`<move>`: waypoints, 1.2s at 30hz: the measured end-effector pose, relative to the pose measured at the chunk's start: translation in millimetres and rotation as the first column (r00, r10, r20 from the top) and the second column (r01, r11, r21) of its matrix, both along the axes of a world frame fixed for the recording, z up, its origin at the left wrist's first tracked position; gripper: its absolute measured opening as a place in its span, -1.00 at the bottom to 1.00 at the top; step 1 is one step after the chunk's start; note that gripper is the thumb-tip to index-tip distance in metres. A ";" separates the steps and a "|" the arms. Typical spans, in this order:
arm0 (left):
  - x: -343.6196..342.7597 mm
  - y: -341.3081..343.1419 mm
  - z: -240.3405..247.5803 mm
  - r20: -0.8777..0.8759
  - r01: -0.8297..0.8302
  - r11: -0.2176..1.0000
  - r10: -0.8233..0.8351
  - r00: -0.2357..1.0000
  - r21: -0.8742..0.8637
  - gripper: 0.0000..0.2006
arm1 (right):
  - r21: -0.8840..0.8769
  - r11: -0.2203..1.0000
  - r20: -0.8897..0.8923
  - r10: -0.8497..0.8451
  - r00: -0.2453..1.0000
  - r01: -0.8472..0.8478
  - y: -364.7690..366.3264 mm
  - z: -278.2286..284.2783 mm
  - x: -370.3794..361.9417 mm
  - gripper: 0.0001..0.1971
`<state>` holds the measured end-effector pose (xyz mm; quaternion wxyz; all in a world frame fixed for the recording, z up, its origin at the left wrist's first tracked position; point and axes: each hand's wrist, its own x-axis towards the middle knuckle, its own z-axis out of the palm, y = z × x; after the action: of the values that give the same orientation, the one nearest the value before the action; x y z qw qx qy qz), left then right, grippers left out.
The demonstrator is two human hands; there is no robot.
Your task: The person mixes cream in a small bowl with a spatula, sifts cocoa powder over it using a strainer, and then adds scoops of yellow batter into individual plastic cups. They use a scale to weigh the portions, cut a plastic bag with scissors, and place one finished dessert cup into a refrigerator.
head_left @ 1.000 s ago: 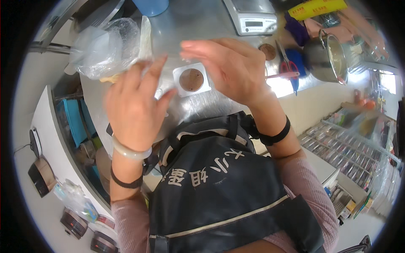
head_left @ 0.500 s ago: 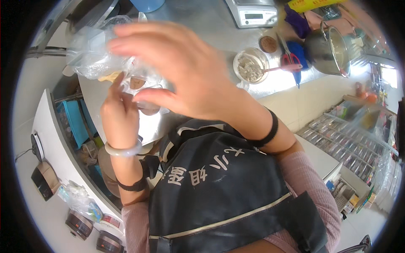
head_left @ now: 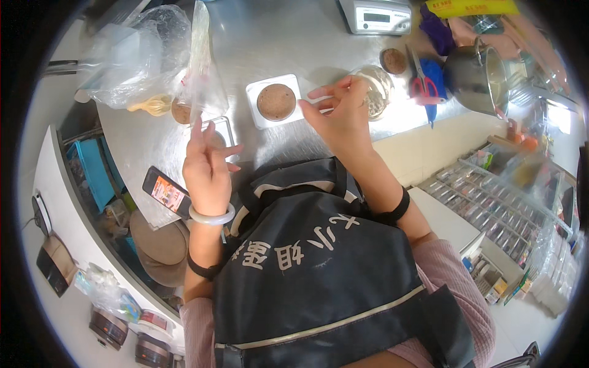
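A round brown cake point(head_left: 277, 102) sits on a small white square tray point(head_left: 257, 120) on the metal table. Just right of it is my right hand point(head_left: 343, 113), with thumb and fingers apart; its thumb tip is at the tray's edge, and no held object shows. My left hand point(head_left: 207, 165) has its fingers stretched and spread. Its upper fingertips meet the lower edge of a clear plastic bag point(head_left: 207, 73); a firm grip does not show. Beyond these fingers lies a second square tray point(head_left: 230, 130), partly hidden. Another brown round point(head_left: 180, 111) shows beside the bag.
A bowl of pale clumps point(head_left: 379, 86) stands partly behind my right hand. Right of it are a brown round point(head_left: 393, 61), red-handled scissors point(head_left: 422, 83) and a steel pot point(head_left: 475, 80). A scale point(head_left: 380, 21) stands behind. Leftward are a bamboo whisk point(head_left: 152, 105) and a phone point(head_left: 161, 189).
My right hand has swung rightward and down from over the left hand, uncovering the cake on its white tray. My left hand now appears further right, and the phone has come into sight.
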<state>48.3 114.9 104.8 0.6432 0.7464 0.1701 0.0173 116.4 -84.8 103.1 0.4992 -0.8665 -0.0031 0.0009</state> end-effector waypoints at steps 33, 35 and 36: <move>52.0 -20.6 -69.5 -0.253 0.386 0.832 -0.305 0.918 0.398 -0.54 | -0.461 0.887 0.150 0.125 0.981 -0.042 3.1 -60.9 45.1 -0.60; 50.9 -21.3 -70.2 -0.256 0.358 0.863 -0.278 0.926 0.357 -0.50 | -0.388 0.918 0.095 0.123 0.988 -0.077 4.7 -60.5 42.0 -0.59; 50.0 -21.5 -71.5 -0.261 0.332 0.890 -0.255 0.931 0.314 -0.46 | -0.387 0.919 0.097 0.125 0.987 -0.079 4.7 -61.4 41.0 -0.59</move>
<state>98.3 93.4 33.3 0.4721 0.8640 0.1167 -0.1304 157.4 -80.1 41.7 0.3193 -0.9441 -0.0779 -0.0244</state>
